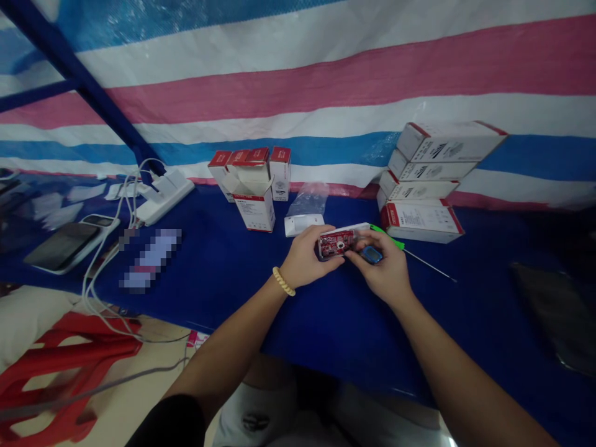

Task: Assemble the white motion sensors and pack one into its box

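The left hand (305, 257) pinches the red circuit board (336, 243) at its 9 o'clock end; the right hand (384, 268) grips the 3 o'clock end, a small blue part (372, 254) tucked under its fingers; a green screwdriver (395, 244) lies just beyond at 1 o'clock on the blue table (223, 273).

This looks like a small makeshift work stall for fixing or putting together little electronic gadgets. The wall is a striped plastic tarp (326, 74) on a blue frame, and the desk (223, 273) has a shiny blue cover. On it sit 4 stacked product boxes (426, 180), more small red and white boxes (254, 180), a power strip (162, 195) with white cables, and a green screwdriver (393, 241).
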Demonstrator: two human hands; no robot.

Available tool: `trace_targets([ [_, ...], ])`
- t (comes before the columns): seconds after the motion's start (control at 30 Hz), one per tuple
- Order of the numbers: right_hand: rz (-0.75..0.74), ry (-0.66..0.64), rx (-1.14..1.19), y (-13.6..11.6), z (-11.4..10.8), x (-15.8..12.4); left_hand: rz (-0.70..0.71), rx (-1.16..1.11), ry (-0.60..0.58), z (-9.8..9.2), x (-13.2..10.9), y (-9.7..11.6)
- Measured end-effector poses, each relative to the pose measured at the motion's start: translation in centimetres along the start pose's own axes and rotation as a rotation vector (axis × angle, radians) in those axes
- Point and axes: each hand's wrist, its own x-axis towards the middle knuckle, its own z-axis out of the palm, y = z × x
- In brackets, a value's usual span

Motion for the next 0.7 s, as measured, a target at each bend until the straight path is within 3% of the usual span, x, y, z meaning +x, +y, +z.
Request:
trace_targets([
  [0.23,-0.024,-0.156,-0.022,-0.53,-0.19,0.19,-0.293,-0.133,0.048,0.4,0.19,-0.31],
  [0.4,0.184,-0.098,0.263,-0.42,-0.05,0.17,-0.474,-0.172,0.154,0.06,0.61,-0.35],
  [0.53,0.269,-0.144,0.492,-0.7,-0.44,0.42,-0.489,-0.147,0.232,-0.13,0.77,-0.45],
  [0.7,0.286,-0.171,0.507,-0.68,-0.7,0.81,-0.485,-0.145,0.243,-0.11,0.71,-0.42],
])
